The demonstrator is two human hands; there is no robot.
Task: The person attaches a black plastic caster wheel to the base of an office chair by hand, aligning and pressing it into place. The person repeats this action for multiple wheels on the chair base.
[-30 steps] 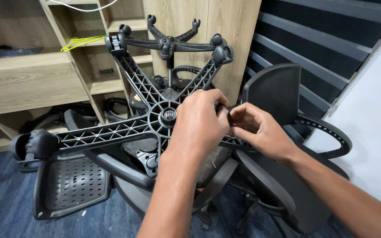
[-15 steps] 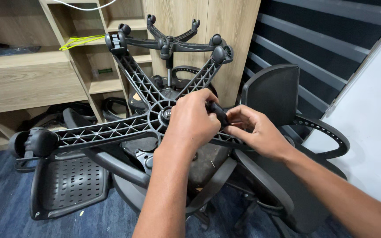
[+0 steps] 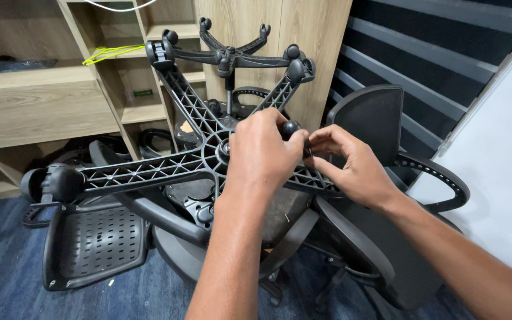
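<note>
A black star base [image 3: 167, 172] of an office chair lies upside down on top of a pile of chair parts. Its ribbed legs point out in all directions. The left hand [image 3: 262, 155] sits over the leg that points to the right, close to the hub [image 3: 223, 148] in the middle. Its fingers are curled tight around a small black wheel [image 3: 290, 128], which peeks out just above the knuckles. The right hand [image 3: 351, 163] is right beside it, touching the same wheel. Its thumb and fingers pinch a dark part of the wheel from the right side. Both hands are over the same leg.

One more wheel [image 3: 51, 182] sits at the end of the left leg. A second star base [image 3: 232, 56] stands behind, higher up. Under the base lie a seat [image 3: 93, 243] with little holes and an armrest [image 3: 440, 181]. The floor has blue carpet [image 3: 7, 278]. Wooden shelves [image 3: 48, 106] stand at the back, and a dark slatted wall [image 3: 440, 59] is on the right.
</note>
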